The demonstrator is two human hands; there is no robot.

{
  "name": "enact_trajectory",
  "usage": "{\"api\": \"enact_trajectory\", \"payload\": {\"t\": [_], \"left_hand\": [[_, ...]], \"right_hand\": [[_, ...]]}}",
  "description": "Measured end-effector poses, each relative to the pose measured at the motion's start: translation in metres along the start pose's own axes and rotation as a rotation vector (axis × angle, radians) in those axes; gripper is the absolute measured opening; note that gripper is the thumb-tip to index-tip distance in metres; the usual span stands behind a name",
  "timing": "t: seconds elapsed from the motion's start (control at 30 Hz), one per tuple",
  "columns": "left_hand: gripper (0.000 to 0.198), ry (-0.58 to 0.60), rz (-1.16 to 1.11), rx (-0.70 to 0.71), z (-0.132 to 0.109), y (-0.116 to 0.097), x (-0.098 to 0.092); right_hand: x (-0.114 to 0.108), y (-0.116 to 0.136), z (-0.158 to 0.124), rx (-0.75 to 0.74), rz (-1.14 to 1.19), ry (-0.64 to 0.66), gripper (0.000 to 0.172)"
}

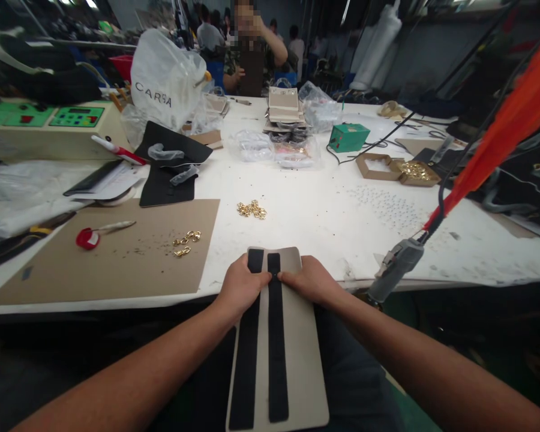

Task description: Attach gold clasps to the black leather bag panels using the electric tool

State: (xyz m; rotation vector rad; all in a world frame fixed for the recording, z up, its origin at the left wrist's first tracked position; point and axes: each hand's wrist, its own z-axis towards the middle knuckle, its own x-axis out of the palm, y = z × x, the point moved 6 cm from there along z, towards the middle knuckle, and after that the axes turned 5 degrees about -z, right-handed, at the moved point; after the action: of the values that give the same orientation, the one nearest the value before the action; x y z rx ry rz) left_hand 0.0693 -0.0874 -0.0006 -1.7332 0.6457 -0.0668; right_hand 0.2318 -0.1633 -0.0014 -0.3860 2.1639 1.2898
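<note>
A long beige panel [302, 360] with two black strips rests over my lap, its far end near the table's front edge. My left hand [244, 283] grips its left side, thumb on the panel near the right-hand black strip [278, 354]. On the opposite side my right hand [309, 279] holds the panel, its thumb by the same strip. Both thumb tips nearly meet at a small dot on that strip. The fingers under the panel are hidden. Beyond the panel, a pile of gold metal pieces [252, 209] lies on the white table [306, 204].
Left: brown board [130, 264] with a red round item [87, 239] and gold clasps [186, 243]. Right: a grey tool [396, 269] hangs from an orange cord. Farther back are a green box [348, 137], open cartons [378, 167], stacked panels [283, 107] and a person [270, 54].
</note>
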Motion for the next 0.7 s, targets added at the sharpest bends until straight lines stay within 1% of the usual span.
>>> {"api": "enact_trajectory", "payload": {"t": [0.07,0.1,0.13,0.2,0.27,0.3,0.33,0.37,0.43,0.47,0.53,0.6,0.67,0.7], "left_hand": [[0.024,-0.009,0.117,0.044,0.005,-0.001,0.0],[0.027,-0.013,0.164,0.068,0.006,-0.002,0.0],[0.034,-0.02,0.209,0.094,0.006,-0.003,-0.001],[0.057,-0.069,0.307,0.165,0.003,-0.005,-0.006],[0.079,-0.146,0.421,0.306,-0.004,-0.01,-0.011],[0.083,-0.185,0.484,0.409,-0.008,-0.013,-0.013],[0.081,-0.21,0.544,0.525,-0.013,-0.015,-0.013],[0.075,-0.21,0.593,0.644,-0.017,-0.016,-0.011],[0.053,-0.135,0.64,0.842,-0.022,-0.012,-0.003],[0.042,-0.085,0.638,0.896,-0.022,-0.008,0.001],[0.028,-0.023,0.606,0.924,-0.017,0.001,0.005],[0.024,-0.028,0.575,0.897,-0.009,0.007,0.006],[0.023,-0.041,0.564,0.881,-0.004,0.009,0.005],[0.023,-0.042,0.561,0.879,-0.002,0.009,0.005]], "right_hand": [[0.002,0.0,0.007,-0.008,-0.054,-0.008,0.016],[0.002,0.0,0.008,-0.01,-0.066,-0.008,0.016],[0.003,0.0,0.009,-0.009,-0.07,-0.009,0.016],[0.003,0.0,0.008,-0.003,-0.074,-0.007,0.018],[0.001,0.002,0.007,-0.009,-0.075,-0.01,0.019],[0.001,0.003,0.007,-0.016,-0.075,-0.012,0.02],[0.001,0.004,0.008,-0.024,-0.074,-0.015,0.02],[0.0,0.005,0.009,-0.031,-0.074,-0.017,0.021],[0.001,0.007,0.012,-0.038,-0.073,-0.01,0.02],[0.002,0.007,0.013,-0.04,-0.071,-0.003,0.02],[0.003,0.007,0.012,-0.064,-0.061,0.004,0.019],[0.002,0.005,0.008,-0.12,-0.049,-0.005,0.019],[-0.005,-0.003,0.001,-0.165,-0.023,-0.051,0.024],[-0.013,-0.01,-0.001,-0.169,0.004,-0.108,0.028]]}}
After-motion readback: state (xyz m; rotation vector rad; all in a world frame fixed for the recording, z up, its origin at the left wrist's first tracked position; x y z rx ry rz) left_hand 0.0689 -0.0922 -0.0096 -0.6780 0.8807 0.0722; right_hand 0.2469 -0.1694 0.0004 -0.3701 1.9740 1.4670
